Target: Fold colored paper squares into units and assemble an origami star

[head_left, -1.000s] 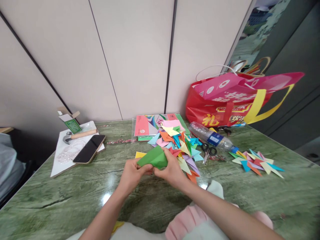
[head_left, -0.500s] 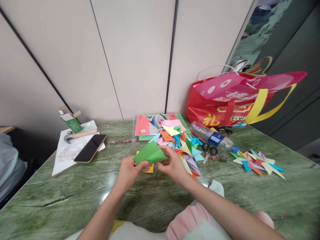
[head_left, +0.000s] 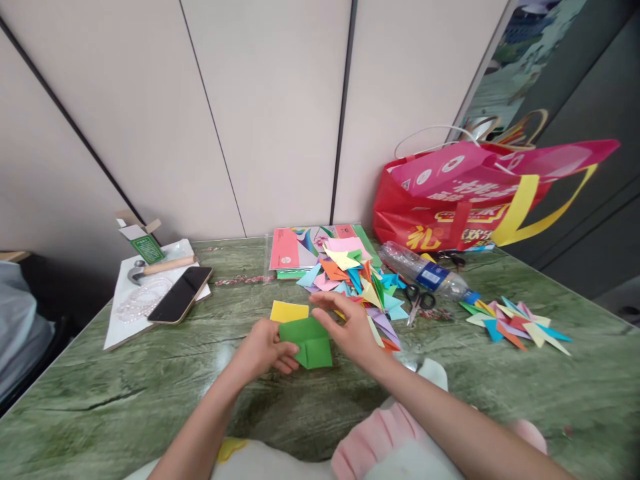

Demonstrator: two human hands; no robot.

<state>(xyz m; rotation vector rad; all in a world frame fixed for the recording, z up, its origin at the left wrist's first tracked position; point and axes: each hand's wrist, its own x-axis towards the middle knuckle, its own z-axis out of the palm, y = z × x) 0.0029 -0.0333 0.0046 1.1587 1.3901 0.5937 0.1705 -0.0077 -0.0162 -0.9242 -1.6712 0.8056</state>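
Note:
A green sheet of paper (head_left: 316,348) with crease lines is pinched at its left edge by my left hand (head_left: 265,348), thumb on top. My right hand (head_left: 350,327) hovers at the paper's upper right, fingers apart and holding nothing; whether a fingertip touches the paper I cannot tell. Just behind the green paper lies a yellow piece of paper (head_left: 290,311) on the table. Beyond my right hand spreads a heap of folded paper pieces (head_left: 367,280) in many colours.
A pink paper pack (head_left: 290,250) lies behind the heap. Rightward are scissors (head_left: 416,300), a plastic bottle (head_left: 425,275), a folded paper star (head_left: 515,323) and a red bag (head_left: 450,207). Leftward, a phone (head_left: 181,295), a hammer (head_left: 163,267) and a small green box (head_left: 145,247) lie together.
The green paper, earlier folded over and held by both hands, now lies flatter and lower with its creases showing. My right hand has let go and opened, uncovering more of the yellow paper.

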